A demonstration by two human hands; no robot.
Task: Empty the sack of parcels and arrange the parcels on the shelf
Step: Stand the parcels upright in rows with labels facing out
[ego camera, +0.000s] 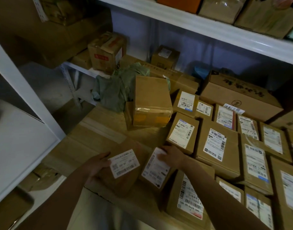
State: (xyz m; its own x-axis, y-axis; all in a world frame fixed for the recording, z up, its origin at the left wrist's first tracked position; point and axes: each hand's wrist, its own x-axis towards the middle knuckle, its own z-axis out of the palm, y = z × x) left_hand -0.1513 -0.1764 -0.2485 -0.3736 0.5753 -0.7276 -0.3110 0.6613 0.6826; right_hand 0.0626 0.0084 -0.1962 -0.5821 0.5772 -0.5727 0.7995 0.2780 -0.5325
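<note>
Nearest, at 6 o'clock: left hand grips the left edge of a brown parcel, label up, fingers curled at its side. Right hand, at 5 o'clock, lies flat, fingers straight, on the label of a second parcel just beside the first; it presses rather than grasps.

Judged step: arranging. Both parcels are being squared into the front row on the shelf.

At 3 o'clock: rows of labelled parcels, packed touching, labels up. At 12 o'clock: a taped box stands alone, with the crumpled green sack behind it, apparently slack; contents cannot be told.

Next move calls for sliding the left parcel flush against its neighbour, then checking the sack for remaining parcels.
</note>
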